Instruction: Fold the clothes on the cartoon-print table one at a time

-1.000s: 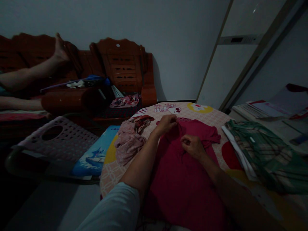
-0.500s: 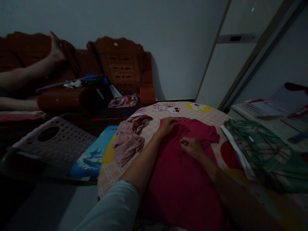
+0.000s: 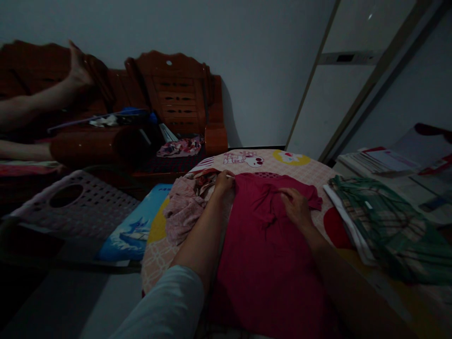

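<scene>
A dark red shirt [image 3: 261,249] lies spread on a round table covered by a patterned cloth [image 3: 278,157]. My left hand [image 3: 223,182] pinches the shirt's left shoulder edge, fingers closed on the fabric. Over near the right sleeve, my right hand [image 3: 295,206] rests on the shirt with its fingers curled into the cloth. A crumpled pink garment [image 3: 183,209] sits just left of my left hand.
A folded green plaid garment [image 3: 384,226] lies on the table's right side, with papers [image 3: 384,160] behind it. A perforated plastic basket [image 3: 74,205] and a blue picture board [image 3: 136,226] sit to the left. Another person's legs [image 3: 38,103] rest on the wooden sofa [image 3: 176,101].
Both hands moved apart from the shirt's collar: the left went out to the left shoulder, the right toward the right sleeve. The shirt's top now lies wider.
</scene>
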Demonstrator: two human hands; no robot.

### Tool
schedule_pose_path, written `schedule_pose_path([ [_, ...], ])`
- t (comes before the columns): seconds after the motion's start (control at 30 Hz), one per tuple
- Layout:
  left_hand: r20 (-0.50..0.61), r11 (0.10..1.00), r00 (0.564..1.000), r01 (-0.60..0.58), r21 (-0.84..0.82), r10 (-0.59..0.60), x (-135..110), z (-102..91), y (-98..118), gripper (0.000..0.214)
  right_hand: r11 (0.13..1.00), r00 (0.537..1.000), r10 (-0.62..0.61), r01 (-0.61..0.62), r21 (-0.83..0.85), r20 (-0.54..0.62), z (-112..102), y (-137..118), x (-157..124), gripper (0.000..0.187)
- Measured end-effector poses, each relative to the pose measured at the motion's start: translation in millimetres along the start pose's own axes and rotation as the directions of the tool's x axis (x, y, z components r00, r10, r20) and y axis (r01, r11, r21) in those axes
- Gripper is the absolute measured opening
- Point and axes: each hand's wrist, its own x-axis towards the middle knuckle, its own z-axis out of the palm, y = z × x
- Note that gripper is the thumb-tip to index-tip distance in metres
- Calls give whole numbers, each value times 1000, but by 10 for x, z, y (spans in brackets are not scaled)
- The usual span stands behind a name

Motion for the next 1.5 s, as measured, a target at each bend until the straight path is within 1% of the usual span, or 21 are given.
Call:
schedule_pose_path([
  [0.1, 138, 992, 990, 22, -126, -4, 20, -17, -24, 36, 999, 999, 29, -29, -17, 25, -61, 49, 48, 28],
  [0.17, 201, 988, 979, 6, -152, 25, 33, -12, -24, 45, 997, 994, 68, -64, -49, 87, -77, 106, 103, 29],
  [0.2, 210, 990, 976, -32, -138, 61, 41, -2, -20, 46, 995, 988, 86, -78, -69, 125, -76, 140, 136, 30],
  [0.27, 189, 989, 971, -133, -70, 144, 57, 32, -8, 41, 991, 979, 102, -83, -107, 178, -56, 215, 211, 31],
  [0.33, 150, 977, 966, -214, 14, 210, 71, 76, 4, 35, 988, 981, 93, -70, -135, 173, -8, 287, 289, 32],
  [0.4, 130, 956, 954, -282, 79, 271, 84, 117, 12, 34, 987, 986, 91, -71, -147, 139, 72, 346, 355, 33],
  [0.47, 138, 923, 927, -364, 124, 348, 95, 146, 13, 35, 986, 987, 113, -97, -138, 116, 174, 388, 392, 35],
  [0.53, 173, 880, 891, -445, 165, 419, 107, 156, 4, 34, 989, 986, 115, -102, -110, 119, 278, 413, 390, 35],
  [0.6, 215, 840, 859, -504, 199, 464, 120, 150, -16, 33, 996, 988, 68, -60, -63, 136, 357, 421, 357, 28],
  [0.67, 237, 812, 840, -536, 231, 487, 127, 134, -44, 34, 1000, 990, 3, -2, -4, 139, 391, 411, 312, 22],
  [0.73, 246, 793, 838, -542, 278, 486, 120, 119, -70, 36, 999, 993, -32, 27, 47, 110, 378, 382, 275, 23],
  [0.83, 282, 766, 856, -514, 385, 433, 80, 114, -77, 41, 996, 999, -15, 10, 86, 50, 309, 312, 255, 23],
  [0.93, 306, 735, 877, -479, 480, 371, 29, 126, -35, 42, 991, 998, 63, -63, 118, -2, 243, 242, 268, 22],
  [1.03, 275, 724, 910, -413, 553, 309, 3, 138, 12, 38, 970, 986, 161, -152, 190, -31, 230, 215, 284, 28],
  [1.1, 227, 721, 936, -352, 596, 269, 6, 146, 20, 35, 936, 966, 258, -246, 252, -18, 250, 229, 283, 33],
  [1.13, 203, 718, 944, -328, 614, 258, 11, 151, 16, 34, 909, 948, 320, -306, 283, -1, 264, 243, 279, 37],
  [1.2, 162, 712, 952, -303, 634, 261, 25, 163, -3, 33, 845, 901, 432, -419, 333, 37, 292, 278, 270, 43],
  [1.27, 135, 714, 953, -293, 636, 272, 33, 176, -25, 33, 801, 868, 492, -479, 360, 60, 308, 307, 262, 47],
  [1.37, 95, 745, 955, -280, 606, 282, 32, 181, -35, 31, 805, 865, 499, -487, 339, 55, 307, 319, 259, 49],
  [1.43, 69, 770, 952, -281, 573, 297, 29, 168, -15, 32, 828, 874, 484, -476, 296, 53, 300, 304, 260, 49],
  [1.5, 60, 783, 942, -308, 540, 329, 40, 144, 30, 33, 851, 884, 464, -463, 249, 57, 295, 280, 262, 50],
])
